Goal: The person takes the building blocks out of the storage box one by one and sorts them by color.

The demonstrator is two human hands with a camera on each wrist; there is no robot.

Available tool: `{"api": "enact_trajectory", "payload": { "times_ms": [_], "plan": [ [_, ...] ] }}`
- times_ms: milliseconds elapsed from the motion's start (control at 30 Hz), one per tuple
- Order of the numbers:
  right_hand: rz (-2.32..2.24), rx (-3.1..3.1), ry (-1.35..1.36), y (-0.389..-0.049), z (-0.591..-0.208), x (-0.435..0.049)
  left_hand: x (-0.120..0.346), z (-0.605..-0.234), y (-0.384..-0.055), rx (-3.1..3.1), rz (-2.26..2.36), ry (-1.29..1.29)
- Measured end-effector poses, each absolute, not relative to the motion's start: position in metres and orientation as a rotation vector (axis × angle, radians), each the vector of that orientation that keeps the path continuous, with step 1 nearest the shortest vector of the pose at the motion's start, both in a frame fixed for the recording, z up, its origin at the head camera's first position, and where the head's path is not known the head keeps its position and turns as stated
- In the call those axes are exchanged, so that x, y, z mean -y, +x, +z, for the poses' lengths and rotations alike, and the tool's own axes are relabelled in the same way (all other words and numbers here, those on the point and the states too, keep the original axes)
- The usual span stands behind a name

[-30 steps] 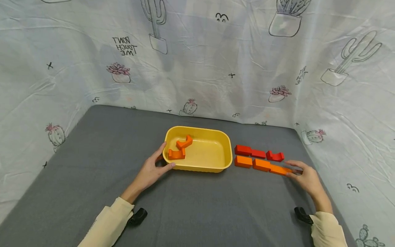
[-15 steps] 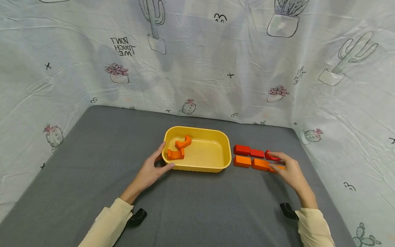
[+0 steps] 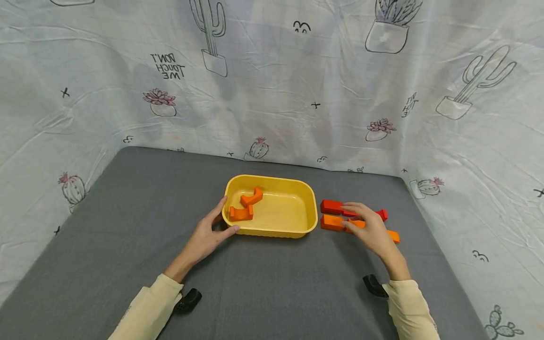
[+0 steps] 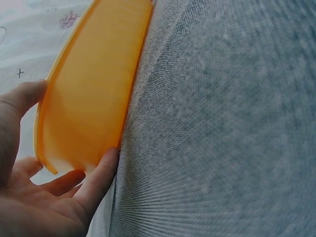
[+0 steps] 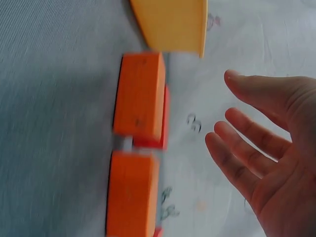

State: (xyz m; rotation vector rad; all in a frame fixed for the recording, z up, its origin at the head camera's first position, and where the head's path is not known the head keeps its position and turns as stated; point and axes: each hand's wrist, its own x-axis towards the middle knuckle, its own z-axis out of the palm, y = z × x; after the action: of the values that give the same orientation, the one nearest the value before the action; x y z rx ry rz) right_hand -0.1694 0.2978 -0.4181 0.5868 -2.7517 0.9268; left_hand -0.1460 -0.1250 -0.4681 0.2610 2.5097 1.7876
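My left hand [image 3: 206, 238] grips the left end of a yellow plastic bin [image 3: 293, 210], thumb on the near side and fingers round the end. Inside, at the left, lie two orange arch-shaped blocks: one arch block [image 3: 241, 214] in front, another arch block [image 3: 253, 196] behind it. My right hand [image 3: 374, 231] hovers over two rows of blocks right of the bin, fingers spread and holding nothing. The front row has orange blocks [image 3: 331, 223]; the back row has red blocks [image 3: 331, 206]. The hand partly hides both rows. The right wrist view shows two orange blocks [image 5: 138, 94] apart from the fingers.
Grey cloth [image 3: 272, 288] covers the table. A pale curtain [image 3: 272, 85] with cactus drawings hangs behind and along both sides. Black wrist devices [image 3: 188, 301] sit at both sleeves.
My right hand has moved left along the rows, from the far right orange block to above the middle blocks. The left hand stays on the bin, which has not moved on the table.
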Motion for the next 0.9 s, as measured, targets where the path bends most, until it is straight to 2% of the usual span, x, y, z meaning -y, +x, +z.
{"api": "enact_trajectory", "payload": {
  "times_ms": [400,900],
  "plan": [
    [1.034,2.677,0.8,-0.174,-0.416,-0.243,0.125,-0.47,-0.146,-2.51,1.788,0.271],
    [0.963,2.706,0.788,-0.182,-0.421,-0.185,0.125,-0.473,-0.148,-2.512,1.787,0.267]
  ]
}}
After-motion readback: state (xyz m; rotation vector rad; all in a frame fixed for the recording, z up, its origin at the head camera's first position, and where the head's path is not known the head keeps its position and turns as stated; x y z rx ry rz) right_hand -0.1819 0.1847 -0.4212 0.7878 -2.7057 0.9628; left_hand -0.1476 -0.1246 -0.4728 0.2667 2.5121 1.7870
